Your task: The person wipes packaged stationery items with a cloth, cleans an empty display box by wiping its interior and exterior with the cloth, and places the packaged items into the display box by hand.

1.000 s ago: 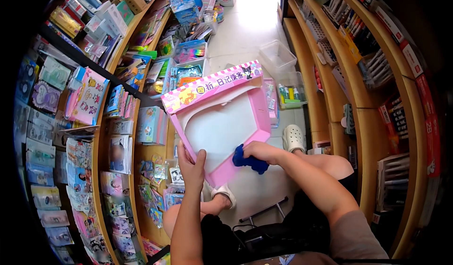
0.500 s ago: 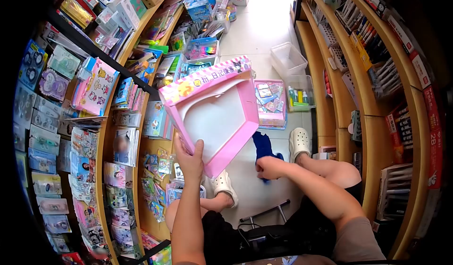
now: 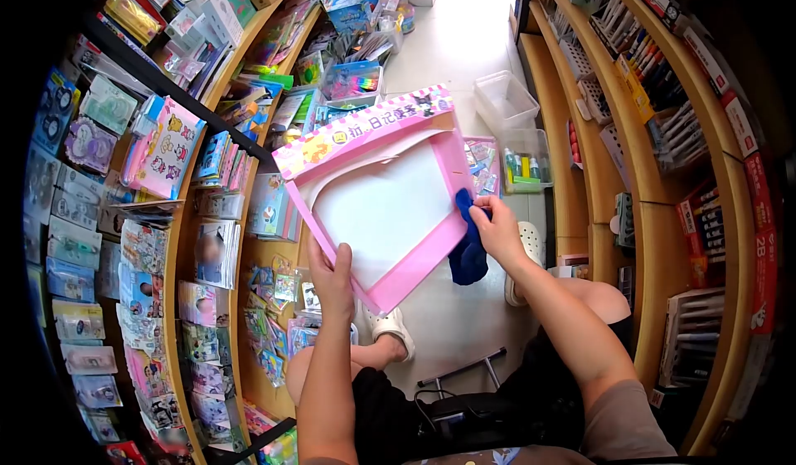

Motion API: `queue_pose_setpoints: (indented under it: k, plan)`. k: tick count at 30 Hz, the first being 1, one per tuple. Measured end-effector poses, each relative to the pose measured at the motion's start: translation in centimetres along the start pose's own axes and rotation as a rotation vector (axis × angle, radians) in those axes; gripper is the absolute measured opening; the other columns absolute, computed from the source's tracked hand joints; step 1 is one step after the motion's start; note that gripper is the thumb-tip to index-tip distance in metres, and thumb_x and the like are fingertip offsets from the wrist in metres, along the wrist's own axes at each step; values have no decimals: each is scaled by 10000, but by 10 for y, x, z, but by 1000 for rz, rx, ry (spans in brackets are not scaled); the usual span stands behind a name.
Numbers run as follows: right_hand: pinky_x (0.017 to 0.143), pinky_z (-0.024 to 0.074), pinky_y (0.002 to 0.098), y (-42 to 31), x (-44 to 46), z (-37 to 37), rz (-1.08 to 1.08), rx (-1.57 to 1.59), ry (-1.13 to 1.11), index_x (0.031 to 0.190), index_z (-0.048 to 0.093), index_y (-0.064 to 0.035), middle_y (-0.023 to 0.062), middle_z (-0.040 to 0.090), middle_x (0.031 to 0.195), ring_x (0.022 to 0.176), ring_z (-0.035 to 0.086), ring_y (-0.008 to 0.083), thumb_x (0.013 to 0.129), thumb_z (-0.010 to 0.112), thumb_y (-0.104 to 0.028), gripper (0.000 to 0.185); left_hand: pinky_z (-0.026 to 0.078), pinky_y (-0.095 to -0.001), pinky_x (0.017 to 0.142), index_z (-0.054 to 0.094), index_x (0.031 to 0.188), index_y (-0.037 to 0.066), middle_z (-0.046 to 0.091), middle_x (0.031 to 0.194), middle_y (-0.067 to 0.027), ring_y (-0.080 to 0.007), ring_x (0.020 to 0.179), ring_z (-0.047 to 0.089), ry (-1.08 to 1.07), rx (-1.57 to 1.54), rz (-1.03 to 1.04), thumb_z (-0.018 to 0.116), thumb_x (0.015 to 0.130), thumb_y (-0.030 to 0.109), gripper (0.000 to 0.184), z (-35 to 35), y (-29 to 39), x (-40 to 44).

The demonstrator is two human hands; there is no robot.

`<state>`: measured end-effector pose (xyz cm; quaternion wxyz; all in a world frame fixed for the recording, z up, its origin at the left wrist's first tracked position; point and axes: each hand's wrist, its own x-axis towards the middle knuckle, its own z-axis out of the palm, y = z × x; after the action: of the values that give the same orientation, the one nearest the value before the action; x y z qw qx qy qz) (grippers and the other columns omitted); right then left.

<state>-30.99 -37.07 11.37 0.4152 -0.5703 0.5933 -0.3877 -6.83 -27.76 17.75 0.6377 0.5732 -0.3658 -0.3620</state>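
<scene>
A pink cardboard display box with a printed, pink-striped header is tilted in front of me. Its white inside faces up, with nothing lying in it. My left hand grips the box at its lower left side, thumb over the edge. In my right hand is a dark blue cloth, bunched between closed fingers. The cloth hangs down against the right side of the box. Some of the cloth is hidden behind my fingers.
On the floor beyond stand a pink box of small packets, a clear bin with bottles and a clear bin. Stocked shelves line the left and right. A metal stand is between my legs.
My right hand has lifted the blue cloth from near the floor up to the box's right side. The box has turned slightly, showing its inside more squarely.
</scene>
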Motion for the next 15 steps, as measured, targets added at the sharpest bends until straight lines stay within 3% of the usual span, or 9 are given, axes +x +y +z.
queue_pose_setpoints:
  k: [2, 3, 4, 6, 10, 15]
  plan:
    - [819, 436, 399, 25, 0, 10, -72, -205, -30, 970, 575, 34, 223, 557, 939, 928, 549, 356, 748, 655, -178, 317, 347, -293, 931, 314, 1310, -5, 449, 1213, -97, -164, 1073, 456, -27, -79, -37, 592, 846, 188, 575, 4, -1, -6]
    - [882, 410, 387, 19, -4, 10, 19, -272, -133, 1010, 570, 40, 248, 501, 1030, 980, 514, 377, 737, 663, -161, 352, 350, -293, 926, 318, 1309, -2, 454, 1204, -94, -163, 1065, 458, -43, -125, -54, 602, 843, 213, 587, 5, -1, -8]
    - [864, 422, 409, 14, -14, 14, -58, -385, -100, 995, 570, 36, 250, 494, 1052, 960, 520, 392, 768, 622, -164, 307, 352, -294, 921, 322, 1307, 2, 459, 1194, -92, -162, 1057, 460, -57, -170, -71, 613, 840, 239, 599, 7, -1, -10]
    - [839, 428, 416, 9, -24, 23, -61, -454, -204, 944, 610, 26, 242, 568, 884, 911, 546, 381, 780, 579, -149, 242, 356, -292, 915, 328, 1301, 7, 467, 1182, -88, -163, 1057, 460, -106, -144, -43, 637, 825, 291, 635, 10, -4, -12]
    - [808, 433, 420, -14, -44, 40, -62, -417, -493, 929, 624, -1, 213, 595, 921, 906, 552, 363, 789, 548, -150, 217, 358, -286, 909, 336, 1292, 10, 479, 1165, -85, -160, 1056, 461, -94, -125, -3, 664, 799, 371, 692, 22, -4, -16]
    - [750, 456, 391, -36, -69, 59, -189, -268, -707, 942, 623, 7, 200, 621, 887, 845, 591, 342, 790, 536, -123, 218, 371, -267, 878, 326, 1293, 5, 490, 1142, -74, -140, 1018, 479, -62, -83, 9, 664, 808, 300, 661, 28, -8, -17]
